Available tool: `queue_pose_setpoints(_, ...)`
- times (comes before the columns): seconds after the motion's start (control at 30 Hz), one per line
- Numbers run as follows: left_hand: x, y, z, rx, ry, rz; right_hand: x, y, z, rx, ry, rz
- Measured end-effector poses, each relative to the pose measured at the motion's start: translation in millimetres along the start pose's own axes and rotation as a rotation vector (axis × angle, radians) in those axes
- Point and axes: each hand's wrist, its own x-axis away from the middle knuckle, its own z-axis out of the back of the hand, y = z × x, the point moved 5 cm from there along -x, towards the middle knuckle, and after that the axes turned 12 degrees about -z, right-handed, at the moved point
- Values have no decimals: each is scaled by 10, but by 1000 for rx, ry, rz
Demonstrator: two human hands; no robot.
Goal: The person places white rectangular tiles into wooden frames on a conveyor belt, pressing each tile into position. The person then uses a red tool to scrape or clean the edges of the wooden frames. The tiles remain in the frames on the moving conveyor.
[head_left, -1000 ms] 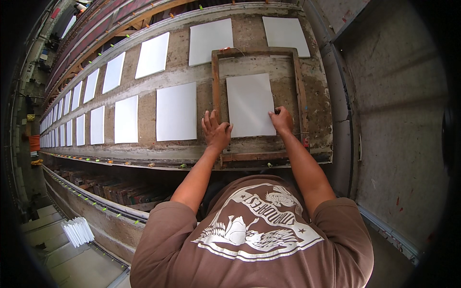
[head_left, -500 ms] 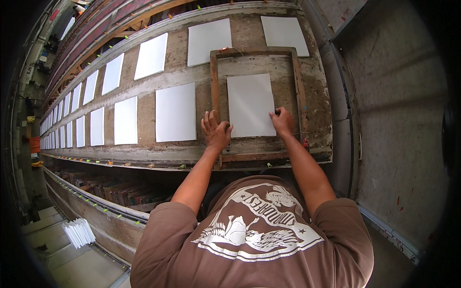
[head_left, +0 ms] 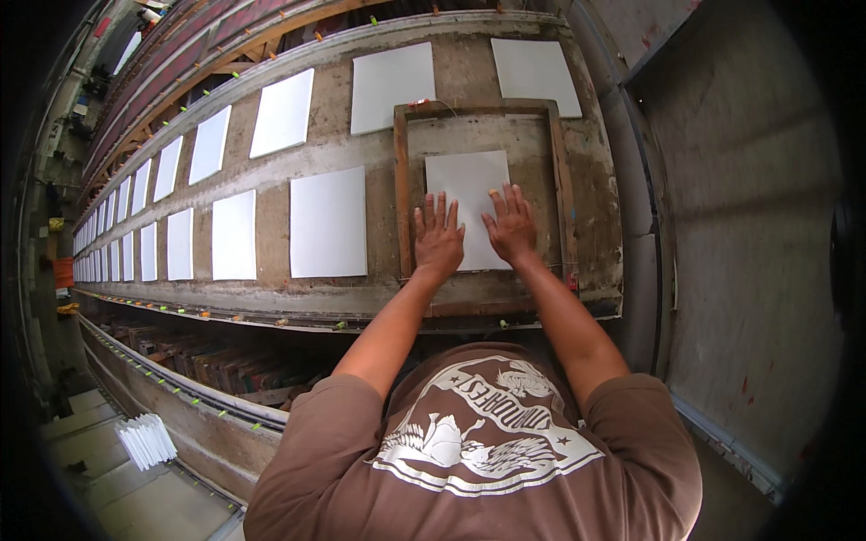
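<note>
A white rectangular sheet (head_left: 469, 169) lies flat inside a wooden frame (head_left: 402, 180) at the near right end of a long worktable (head_left: 272, 236). My left hand (head_left: 439, 243) rests palm down on the sheet's left part, fingers extended and pointing away from me. On its right side lies my right hand (head_left: 511, 230), also flat with fingers spread and the thumb apart. Neither hand grips anything. The hands cover part of the sheet's near half. Whether any mesh spans the frame, I cannot tell.
More white sheets (head_left: 328, 221) lie in two rows along the table to the left. Green and orange clips (head_left: 341, 325) line its near edge. Another long table (head_left: 203, 433) stands at lower left, with a bundle of white pieces (head_left: 146, 442) beside it. A grey panel (head_left: 749, 225) borders the right.
Both hands have let go of the sheet's side edges and moved inward onto its surface. Their fingers have straightened out. The view has shifted slightly.
</note>
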Motion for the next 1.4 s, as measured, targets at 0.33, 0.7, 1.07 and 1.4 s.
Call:
queue_pose_setpoints(0.33,-253,23,-418,220,-24,109,86,69,-395,-10,-219,-93)
queue_pose_setpoints(0.7,-267,83,-323,154,-37,102,-777,-2,-436,-312,-14,-49)
queue_pose_setpoints(1.07,-274,75,-290,189,-81,121,-1711,-78,-473,-894,-56,-126)
queue_pose_setpoints(1.4,-272,81,-350,167,-63,124,-1441,-419,-962,-961,-197,-226)
